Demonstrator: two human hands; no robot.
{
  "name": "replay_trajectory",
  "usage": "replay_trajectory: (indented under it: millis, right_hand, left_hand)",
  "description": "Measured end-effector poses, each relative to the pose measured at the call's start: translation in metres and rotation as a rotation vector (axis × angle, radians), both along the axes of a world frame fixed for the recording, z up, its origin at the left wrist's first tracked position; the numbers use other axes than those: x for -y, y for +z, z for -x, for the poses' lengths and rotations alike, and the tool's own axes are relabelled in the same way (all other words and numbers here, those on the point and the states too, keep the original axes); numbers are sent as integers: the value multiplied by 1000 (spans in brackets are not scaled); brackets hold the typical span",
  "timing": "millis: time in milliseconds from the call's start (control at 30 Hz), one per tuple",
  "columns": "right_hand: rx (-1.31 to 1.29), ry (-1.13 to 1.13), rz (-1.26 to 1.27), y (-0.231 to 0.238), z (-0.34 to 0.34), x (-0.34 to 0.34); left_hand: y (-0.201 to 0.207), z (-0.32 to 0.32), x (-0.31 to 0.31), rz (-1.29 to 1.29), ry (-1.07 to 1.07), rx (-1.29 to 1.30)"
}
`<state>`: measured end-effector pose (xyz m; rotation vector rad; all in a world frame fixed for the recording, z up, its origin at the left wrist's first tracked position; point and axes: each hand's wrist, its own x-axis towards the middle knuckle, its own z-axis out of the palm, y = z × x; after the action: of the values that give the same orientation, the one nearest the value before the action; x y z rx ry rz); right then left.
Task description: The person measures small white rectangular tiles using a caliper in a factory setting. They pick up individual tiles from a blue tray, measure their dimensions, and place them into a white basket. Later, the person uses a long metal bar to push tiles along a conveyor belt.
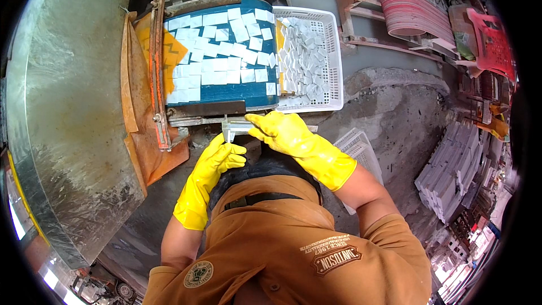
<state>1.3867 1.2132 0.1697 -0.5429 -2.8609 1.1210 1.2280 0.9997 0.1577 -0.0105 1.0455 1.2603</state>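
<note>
Both hands wear yellow rubber gloves. My right hand [282, 133] grips the beam of a metal caliper [236, 128] from above. My left hand [217, 161] is curled just under the caliper's jaws and holds that end; whether a piece sits in the jaws is hidden. The caliper is held right in front of a blue conveyor belt [259, 93] covered with several small white square pieces [217, 51].
A white plastic basket [333, 51] of white pieces stands right of the belt. An orange-brown guard [138, 135] and a large curved metal sheet [68, 113] lie left. A second white basket [361, 147] is under my right forearm. Stacked pale slabs [457, 175], pink discs [409, 11] and a red crate [491, 42] are at right.
</note>
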Motion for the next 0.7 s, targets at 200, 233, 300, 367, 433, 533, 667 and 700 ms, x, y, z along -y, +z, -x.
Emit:
replay_trajectory:
  millis: [200, 233, 300, 367, 433, 533, 667, 700]
  right_hand:
    - [23, 2, 16, 2, 3, 1]
    - [29, 1, 22, 2, 3, 1]
    - [52, -4, 64, 5, 5, 1]
    - [43, -39, 144, 4, 5, 1]
    - [5, -98, 264, 1, 3, 4]
    - [-30, -337, 361, 7, -2, 1]
    - [74, -648, 616, 9, -17, -12]
    - [20, -625, 476, -2, -29, -12]
  left_hand:
    - [0, 1, 2, 16, 9, -12]
    - [0, 1, 2, 14, 9, -10]
    - [-2, 2, 3, 11, 9, -6]
    - [0, 5, 1, 31, -10, -47]
    - [-4, 10, 1, 80, -48, -105]
    - [-21, 19, 0, 202, -124, -226]
    - [-88, 39, 2, 491, -127, -321]
    - [-102, 45, -4, 528, -125, -357]
